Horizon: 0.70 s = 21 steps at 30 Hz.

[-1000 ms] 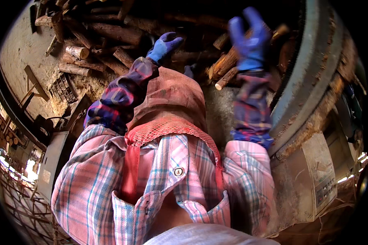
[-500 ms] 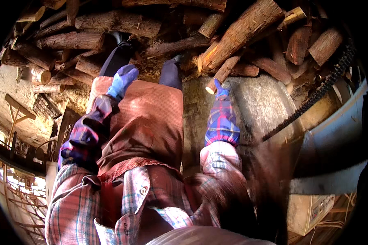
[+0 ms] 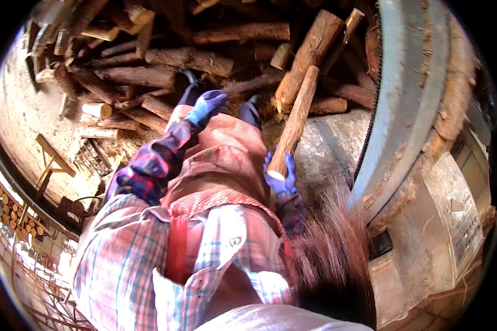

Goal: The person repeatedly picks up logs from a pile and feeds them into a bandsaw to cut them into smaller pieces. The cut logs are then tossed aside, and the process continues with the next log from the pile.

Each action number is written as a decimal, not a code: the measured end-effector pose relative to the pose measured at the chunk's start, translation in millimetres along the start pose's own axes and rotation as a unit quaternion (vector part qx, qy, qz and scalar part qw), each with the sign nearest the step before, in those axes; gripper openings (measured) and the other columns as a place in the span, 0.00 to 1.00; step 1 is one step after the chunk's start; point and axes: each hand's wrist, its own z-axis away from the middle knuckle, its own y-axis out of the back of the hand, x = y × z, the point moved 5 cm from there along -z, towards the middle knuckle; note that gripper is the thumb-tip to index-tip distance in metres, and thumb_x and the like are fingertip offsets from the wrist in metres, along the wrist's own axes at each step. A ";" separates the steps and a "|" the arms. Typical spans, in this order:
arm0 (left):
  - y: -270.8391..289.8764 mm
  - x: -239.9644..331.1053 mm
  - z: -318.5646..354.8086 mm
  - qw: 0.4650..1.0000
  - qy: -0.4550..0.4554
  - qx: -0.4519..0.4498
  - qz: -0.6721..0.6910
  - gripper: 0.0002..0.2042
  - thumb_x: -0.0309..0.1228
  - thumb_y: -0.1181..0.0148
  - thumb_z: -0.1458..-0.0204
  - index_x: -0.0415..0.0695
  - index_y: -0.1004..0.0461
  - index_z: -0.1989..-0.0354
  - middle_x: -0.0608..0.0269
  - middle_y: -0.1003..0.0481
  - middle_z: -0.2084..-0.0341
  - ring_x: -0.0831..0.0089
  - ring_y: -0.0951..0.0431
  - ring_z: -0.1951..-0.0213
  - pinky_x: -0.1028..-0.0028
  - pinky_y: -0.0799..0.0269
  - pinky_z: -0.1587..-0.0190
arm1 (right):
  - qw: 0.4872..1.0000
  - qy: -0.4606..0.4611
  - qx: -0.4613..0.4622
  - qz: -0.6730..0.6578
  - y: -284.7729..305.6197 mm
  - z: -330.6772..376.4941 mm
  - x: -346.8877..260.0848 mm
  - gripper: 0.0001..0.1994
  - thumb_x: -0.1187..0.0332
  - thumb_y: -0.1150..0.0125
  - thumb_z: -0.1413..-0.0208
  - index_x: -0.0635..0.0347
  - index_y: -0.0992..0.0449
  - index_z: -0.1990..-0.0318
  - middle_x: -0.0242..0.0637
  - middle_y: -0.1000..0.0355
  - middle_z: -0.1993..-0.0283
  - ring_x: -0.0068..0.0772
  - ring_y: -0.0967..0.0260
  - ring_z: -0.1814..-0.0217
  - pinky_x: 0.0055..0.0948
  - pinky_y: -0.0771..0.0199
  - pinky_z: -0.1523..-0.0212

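At the far left I see a pale concrete floor (image 3: 27, 118) with a small wooden frame (image 3: 49, 165) lying on it, and beyond the edge a stack of cut log ends (image 3: 8, 212) in bright light. Moving in, a heap of rough logs (image 3: 132, 77) fills the upper part of the view, bark still on, lying crosswise over one another.

My left hand (image 3: 206, 106), in a blue glove, hangs free above the reddish-brown apron (image 3: 226, 160); its fingers are loosely curled and I see nothing in it. It is near the lower logs of the heap but touches none of them. The plaid sleeve runs down from it toward my checked shirt (image 3: 121, 265).

Right of the apron, my right hand (image 3: 280, 176), also gloved in blue, is wrapped around the sawn lower end of a long slender log (image 3: 295, 118). That log slants up and to the right, its upper end resting among the heap beside a thicker log (image 3: 312, 52). Its lower end is held just above a grey, dusty slab (image 3: 331, 160).

Further right stands a large band-saw wheel (image 3: 408, 105), its toothed blade running along the inner rim, close beside the held log but apart from it. At the far right sits a metal machine housing (image 3: 458, 220).
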 end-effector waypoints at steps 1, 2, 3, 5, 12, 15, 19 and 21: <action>-1.8 4.2 -3.8 0.995 -0.006 -0.086 0.049 0.12 0.35 0.42 0.45 0.42 0.28 0.57 0.63 0.24 0.68 0.77 0.24 0.70 0.80 0.29 0.72 | 0.998 -0.014 -0.014 0.065 -12.7 29.9 7.7 0.28 0.46 0.41 0.50 0.57 0.32 0.48 0.35 0.29 0.59 0.31 0.30 0.61 0.32 0.27 0.61; -19.6 27.5 13.7 0.998 -0.054 -0.024 0.030 0.12 0.34 0.43 0.45 0.42 0.28 0.56 0.64 0.25 0.72 0.77 0.26 0.73 0.78 0.28 0.71 | 0.992 -0.022 -0.038 0.119 -12.0 36.9 10.6 0.28 0.47 0.41 0.49 0.58 0.33 0.47 0.35 0.29 0.59 0.32 0.30 0.62 0.33 0.27 0.61; -33.1 42.6 18.8 0.997 -0.038 -0.064 0.007 0.13 0.34 0.44 0.44 0.42 0.28 0.54 0.65 0.26 0.72 0.75 0.27 0.73 0.75 0.27 0.68 | 0.985 -0.013 -0.057 0.164 -13.4 44.0 13.1 0.27 0.49 0.41 0.48 0.59 0.33 0.47 0.35 0.29 0.59 0.32 0.29 0.64 0.35 0.26 0.62; -55.0 73.3 40.1 0.994 0.007 -0.086 0.060 0.17 0.38 0.43 0.45 0.43 0.30 0.50 0.65 0.25 0.70 0.71 0.26 0.72 0.72 0.26 0.63 | 0.937 0.013 -0.186 0.294 -10.0 20.6 -2.7 0.22 0.59 0.39 0.48 0.61 0.31 0.50 0.36 0.27 0.60 0.35 0.28 0.59 0.37 0.24 0.59; -116.3 236.9 133.5 0.926 -0.356 -0.124 0.039 0.18 0.35 0.36 0.53 0.43 0.32 0.55 0.62 0.26 0.69 0.70 0.26 0.68 0.70 0.28 0.62 | 0.607 0.428 -0.160 0.650 -188.1 20.8 -22.9 0.38 0.57 0.32 0.56 0.63 0.42 0.40 0.42 0.36 0.45 0.33 0.40 0.43 0.37 0.42 0.40; -131.3 293.1 193.7 0.848 -0.491 -0.162 -0.113 0.23 0.27 0.33 0.58 0.40 0.33 0.52 0.68 0.28 0.65 0.75 0.28 0.63 0.73 0.29 0.58 | 0.713 0.400 -0.124 0.562 -228.0 26.7 -35.4 0.34 0.57 0.37 0.50 0.67 0.41 0.40 0.46 0.36 0.41 0.36 0.38 0.39 0.35 0.40 0.40; -152.7 300.5 242.9 0.531 -0.669 0.061 -0.516 0.28 0.31 0.33 0.68 0.49 0.30 0.51 0.52 0.25 0.63 0.52 0.25 0.59 0.63 0.28 0.57 | 0.602 0.511 -0.231 0.568 -263.8 112.6 -45.5 0.23 0.65 0.40 0.47 0.66 0.33 0.45 0.44 0.29 0.48 0.34 0.31 0.47 0.30 0.32 0.47; -135.8 286.9 231.1 0.379 -0.650 0.124 -0.646 0.23 0.33 0.35 0.67 0.48 0.28 0.57 0.57 0.25 0.72 0.55 0.25 0.64 0.59 0.30 0.58 | 0.539 0.531 -0.361 0.545 -301.4 182.3 -32.6 0.23 0.70 0.40 0.47 0.67 0.35 0.44 0.41 0.29 0.49 0.29 0.32 0.48 0.26 0.33 0.46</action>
